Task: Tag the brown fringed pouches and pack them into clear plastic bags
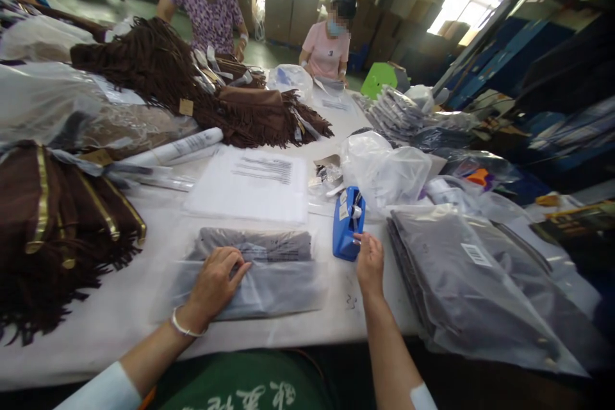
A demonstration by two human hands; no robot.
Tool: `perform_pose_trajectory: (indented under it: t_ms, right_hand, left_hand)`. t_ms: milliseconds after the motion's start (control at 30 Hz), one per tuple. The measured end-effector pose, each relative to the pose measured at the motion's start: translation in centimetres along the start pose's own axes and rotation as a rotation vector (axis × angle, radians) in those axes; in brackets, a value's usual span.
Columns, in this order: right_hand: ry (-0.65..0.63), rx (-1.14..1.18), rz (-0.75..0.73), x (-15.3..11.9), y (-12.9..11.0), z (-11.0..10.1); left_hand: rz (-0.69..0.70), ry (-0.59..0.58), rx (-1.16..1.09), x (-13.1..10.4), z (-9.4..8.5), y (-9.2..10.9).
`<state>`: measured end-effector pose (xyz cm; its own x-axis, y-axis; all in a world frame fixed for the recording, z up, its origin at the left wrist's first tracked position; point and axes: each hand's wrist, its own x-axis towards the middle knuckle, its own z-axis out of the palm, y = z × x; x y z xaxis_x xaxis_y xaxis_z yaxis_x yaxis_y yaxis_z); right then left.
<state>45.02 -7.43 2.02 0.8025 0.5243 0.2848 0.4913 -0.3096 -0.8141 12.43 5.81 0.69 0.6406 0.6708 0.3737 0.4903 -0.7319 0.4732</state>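
In front of me a folded dark grey item in a clear plastic bag lies flat, its printed flap folded over. My left hand rests on the bag near its middle, thumb apart from the lightly bent fingers, pressing on the flap's edge. To the right stands a blue tape dispenser with a small white-cored roll. At its front cutting end, my right hand pinches with thumb and forefinger; the end of the clear tape there is hard to make out.
A stack of printed clear bags lies behind the bagged item. Bagged grey goods are piled at right. Brown fringed pieces lie at left, more further back. Two people work across the table.
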Motion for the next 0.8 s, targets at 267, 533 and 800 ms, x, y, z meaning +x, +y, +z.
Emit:
perform_pose_trajectory:
  t_ms: [267, 533, 800]
  right_hand:
    - [0.075, 0.012, 0.096, -2.8, -0.8, -0.8]
    - [0.131, -0.109, 0.062, -2.7, 0.3, -2.2]
    - [0.058, 0.031, 0.008, -1.9, -3.1, -0.8]
  left_hand:
    - [0.002, 0.024, -0.014, -0.2, 0.3, -0.3]
    - [-0.031, 0.006, -0.026, -0.4, 0.4, -0.3]
    - [-0.051, -0.005, -0.01, -0.4, 0.4, -0.3]
